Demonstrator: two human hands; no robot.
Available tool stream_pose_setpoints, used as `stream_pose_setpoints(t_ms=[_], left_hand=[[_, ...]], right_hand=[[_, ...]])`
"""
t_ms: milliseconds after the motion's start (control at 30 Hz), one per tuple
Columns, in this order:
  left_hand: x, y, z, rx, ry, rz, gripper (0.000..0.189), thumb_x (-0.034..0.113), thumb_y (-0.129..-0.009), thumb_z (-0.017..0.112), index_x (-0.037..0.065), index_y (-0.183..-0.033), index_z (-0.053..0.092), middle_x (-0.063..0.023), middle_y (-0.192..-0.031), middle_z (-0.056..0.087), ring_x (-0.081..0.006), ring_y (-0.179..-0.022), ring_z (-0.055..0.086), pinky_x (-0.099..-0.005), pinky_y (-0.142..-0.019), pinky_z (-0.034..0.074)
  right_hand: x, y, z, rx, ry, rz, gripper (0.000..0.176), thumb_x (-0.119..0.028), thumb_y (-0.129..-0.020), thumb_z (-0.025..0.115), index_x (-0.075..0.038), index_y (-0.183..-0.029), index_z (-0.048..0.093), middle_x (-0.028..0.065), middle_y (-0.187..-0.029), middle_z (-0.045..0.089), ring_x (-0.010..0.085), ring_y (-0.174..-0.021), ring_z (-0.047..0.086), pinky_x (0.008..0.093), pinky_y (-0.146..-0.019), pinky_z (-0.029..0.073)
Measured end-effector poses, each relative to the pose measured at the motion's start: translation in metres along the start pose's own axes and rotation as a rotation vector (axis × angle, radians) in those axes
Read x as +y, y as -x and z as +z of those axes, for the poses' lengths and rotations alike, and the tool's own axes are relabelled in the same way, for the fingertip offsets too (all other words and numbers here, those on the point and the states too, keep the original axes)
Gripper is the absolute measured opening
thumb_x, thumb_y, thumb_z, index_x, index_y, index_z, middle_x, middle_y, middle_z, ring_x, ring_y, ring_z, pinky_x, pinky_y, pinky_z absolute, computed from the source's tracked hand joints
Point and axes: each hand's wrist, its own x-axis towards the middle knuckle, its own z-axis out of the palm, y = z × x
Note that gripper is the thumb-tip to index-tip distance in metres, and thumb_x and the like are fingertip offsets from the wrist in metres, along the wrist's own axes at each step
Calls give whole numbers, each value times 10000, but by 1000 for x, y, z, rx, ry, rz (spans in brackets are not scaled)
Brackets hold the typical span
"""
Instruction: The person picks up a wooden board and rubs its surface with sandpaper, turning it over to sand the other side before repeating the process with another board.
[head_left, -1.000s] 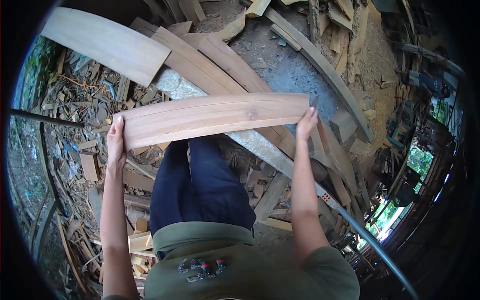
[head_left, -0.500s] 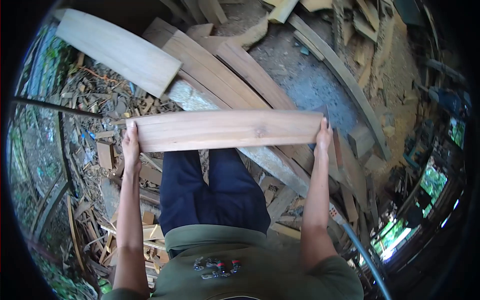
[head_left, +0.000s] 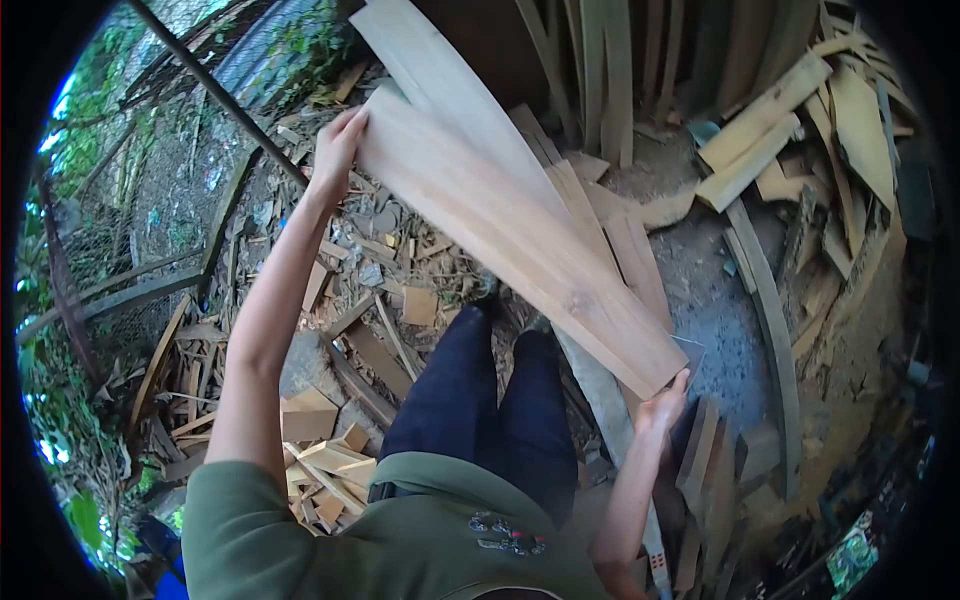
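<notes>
A long pale wooden plank (head_left: 520, 245) with a knot near its lower right end stretches slantwise in front of me. My left hand (head_left: 340, 155) is closed on its upper left end, thumb on top. At the opposite end, my right hand (head_left: 662, 405) grips the lower right corner. A thin, flat, sharp-cornered piece (head_left: 693, 358) juts out beside that hand, just past the plank's end; its kind is unclear. Behind the held plank, and partly covered by it, lies another pale plank (head_left: 440, 65).
Browner boards (head_left: 635, 250) lie beneath, beside a long pale-faced beam (head_left: 597, 385). Wood offcuts (head_left: 325, 470) litter the ground on the left. Grey ash (head_left: 735, 350) covers the ground to the right, next to a curved timber (head_left: 775, 340). A dark pole (head_left: 220, 95) crosses the upper left.
The plank has swung from nearly level to a steep slant, its left end raised toward the other pale plank and its right end lowered. Both hands have kept their hold; my view has turned left.
</notes>
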Motion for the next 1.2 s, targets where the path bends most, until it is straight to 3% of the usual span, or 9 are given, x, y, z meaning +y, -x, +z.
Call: stream_pose_setpoints(t_ms=[300,400,567,867,967,1033,1100,1133,1200], left_hand=[[38,-193,17,129,99,142,424,310,-922,546,22,-1226,612,-101,-1152,650,-185,-1038,586,-294,-950,413],[14,-190,36,192,-326,382,687,367,-898,566,36,-1450,324,-174,-1506,297,-287,-1388,294,-377,-1110,281],[-22,-126,82,249,-11,-3,900,422,-876,569,-22,-1490,82,-235,-1553,74,-368,-1433,131,-391,-1162,160],[-23,-158,85,147,257,9,516,339,-964,464,-16,-1299,296,-234,-1150,537,-317,-968,631,-434,-785,578],[-23,-156,93,458,49,12,588,291,-941,546,-29,-1357,283,-244,-1214,505,-341,-973,629,-436,-810,563],[-19,-143,103,990,-782,528,617,238,-903,601,-12,-1379,298,-253,-1243,486,-355,-980,614,-420,-858,521],[51,-66,132,736,-642,1107,519,186,-893,600,8,-1337,401,-225,-1234,515,-342,-1073,555,-415,-942,439],[80,-15,169,384,-289,1030,516,104,-919,533,-18,-1392,368,-191,-1398,407,-334,-1309,340,-412,-1107,244],[70,37,226,-311,-127,875,387,137,-892,576,17,-1254,509,-174,-1201,555,-304,-1161,481,-401,-974,393]], right_hand=[[72,49,169,135,-76,-86,540,-391,-987,476,46,-1303,443,134,-1282,530,235,-1158,522,358,-997,406],[73,61,189,32,-7,-205,524,-376,-989,482,75,-1255,466,142,-1243,542,225,-1103,538,355,-959,413],[83,64,201,106,102,-290,502,-373,-1002,457,73,-1230,494,145,-1225,559,215,-1096,541,343,-969,405],[95,74,219,-71,388,-560,465,-321,-1029,403,98,-1188,525,132,-1047,627,184,-956,563,325,-875,419],[69,78,201,-159,484,-510,459,-311,-1032,392,101,-1178,532,152,-1062,628,196,-958,566,335,-884,421],[62,72,175,-103,489,-589,473,-301,-1036,372,117,-1204,518,224,-1102,622,263,-1010,584,379,-913,415],[56,57,135,-24,604,-720,472,-291,-1030,382,115,-1241,500,266,-1152,602,356,-1049,581,415,-925,409],[56,46,107,-23,610,-715,472,-291,-1030,382,115,-1241,500,266,-1152,602,356,-1049,581,415,-925,409],[60,21,49,89,1113,-867,453,-267,-1023,388,101,-1267,489,292,-1204,568,426,-1084,548,448,-929,400]])
